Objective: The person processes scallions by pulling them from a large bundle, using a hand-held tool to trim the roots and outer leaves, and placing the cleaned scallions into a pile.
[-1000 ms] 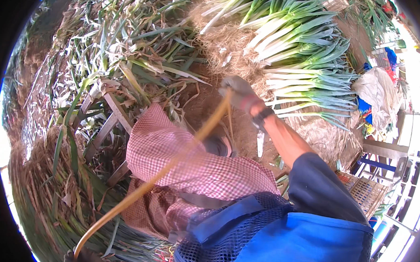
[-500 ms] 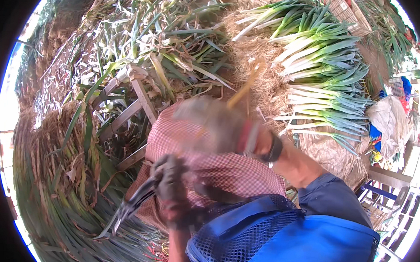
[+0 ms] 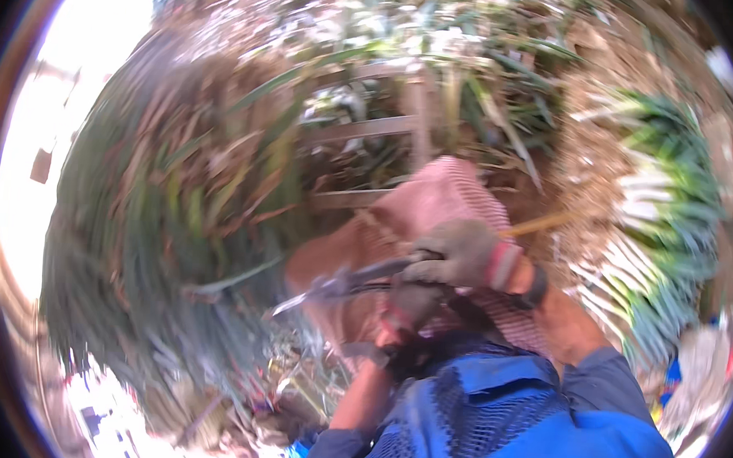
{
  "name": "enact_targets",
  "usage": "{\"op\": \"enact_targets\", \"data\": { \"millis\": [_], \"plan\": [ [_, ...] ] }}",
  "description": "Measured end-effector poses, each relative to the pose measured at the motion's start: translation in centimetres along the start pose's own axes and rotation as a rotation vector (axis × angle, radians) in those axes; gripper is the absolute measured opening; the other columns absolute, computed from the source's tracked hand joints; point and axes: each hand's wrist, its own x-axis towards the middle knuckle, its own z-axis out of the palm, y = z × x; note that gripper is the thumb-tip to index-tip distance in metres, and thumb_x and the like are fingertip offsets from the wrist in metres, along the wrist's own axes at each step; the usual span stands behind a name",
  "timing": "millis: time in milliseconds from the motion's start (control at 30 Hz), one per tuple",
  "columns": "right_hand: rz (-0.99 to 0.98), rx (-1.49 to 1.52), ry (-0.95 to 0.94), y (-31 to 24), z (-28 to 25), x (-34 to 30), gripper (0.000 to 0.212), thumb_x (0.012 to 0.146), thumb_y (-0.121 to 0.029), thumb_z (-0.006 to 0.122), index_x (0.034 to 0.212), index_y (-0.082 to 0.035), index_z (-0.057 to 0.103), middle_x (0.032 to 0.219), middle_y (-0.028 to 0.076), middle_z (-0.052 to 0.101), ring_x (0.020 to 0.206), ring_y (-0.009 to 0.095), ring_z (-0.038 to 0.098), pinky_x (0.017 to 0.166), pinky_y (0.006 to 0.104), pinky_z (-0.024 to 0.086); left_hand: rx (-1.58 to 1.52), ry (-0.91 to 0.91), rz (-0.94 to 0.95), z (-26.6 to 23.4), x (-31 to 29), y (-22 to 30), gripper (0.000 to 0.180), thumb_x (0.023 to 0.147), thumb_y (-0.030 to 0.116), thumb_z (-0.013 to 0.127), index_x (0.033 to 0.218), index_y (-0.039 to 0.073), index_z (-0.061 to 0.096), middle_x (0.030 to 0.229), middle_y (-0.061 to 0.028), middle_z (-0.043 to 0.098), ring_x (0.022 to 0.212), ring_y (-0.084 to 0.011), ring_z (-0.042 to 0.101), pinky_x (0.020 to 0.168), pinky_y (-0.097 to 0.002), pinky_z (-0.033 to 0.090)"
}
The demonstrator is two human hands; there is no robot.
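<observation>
Two-handed work at a long metal tool [image 3: 343,284], held above the checked apron [image 3: 459,192] on the person's lap. The gloved left hand [image 3: 412,302] is closed about the tool's handle end, its bright tip pointing left; the gloved right hand [image 3: 456,252] lies just above, fingers bent at the same end, though blur prevents telling whether they grip the tool. A yellow strip [image 3: 549,223] emerges beyond the right hand and runs toward the trimmed leeks [image 3: 646,190] at right; its nearer end is hidden. One second earlier the strip spanned the wide gap between the hands; now the hands have come together, and the view has swung leftward, bringing more of the untrimmed leek heap [image 3: 178,194] into sight beside the slatted frame [image 3: 380,127]. The change suggests that drawing out the strip has given way to work with the tool; whether strip and tool meet cannot be seen.
</observation>
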Motion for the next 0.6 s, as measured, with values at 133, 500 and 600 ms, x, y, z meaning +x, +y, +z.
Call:
{"op": "enact_targets", "data": {
  "millis": [133,500,600],
  "plan": [
    [0.027,-0.094,0.144,-1.0,1.4,0.3,0.034,0.094,-0.045,0.080,0.091,-0.011,0.077,0.081,0.012,0.072,0.073,0.034,0.071,0.067,0.0465,0.055,-1.050,0.038,-0.435,-3.1,-1.3,3.5,0.031,0.108,0.020,0.071,0.131,0.000,0.072,0.109,-0.0064,0.076,0.098,-0.0180,0.071,0.084,-0.0318,0.058],
    [-0.051,-0.202,0.043,-3.9,2.5,-0.3,0.041,0.085,-0.045,0.088,0.090,-0.008,0.072,0.078,0.007,0.064,0.074,0.029,0.065,0.070,0.0434,0.055,-1.559,1.071,-0.676,-7.4,-6.6,-0.3,0.055,0.111,0.028,0.066,0.158,0.007,0.045,0.125,-0.0176,0.074,0.100,-0.0277,0.078,0.083,-0.0399,0.069],
    [-0.048,-0.259,-0.138,-4.7,3.5,0.9,0.060,0.083,-0.052,0.089,0.118,-0.007,0.072,0.103,0.013,0.065,0.104,0.032,0.065,0.093,0.0483,0.053,-1.501,0.994,-0.522,-7.4,-6.1,-2.5,0.056,0.105,0.010,0.062,0.158,0.005,0.044,0.126,-0.0192,0.074,0.101,-0.0293,0.078,0.082,-0.0401,0.069]
  ]
}}
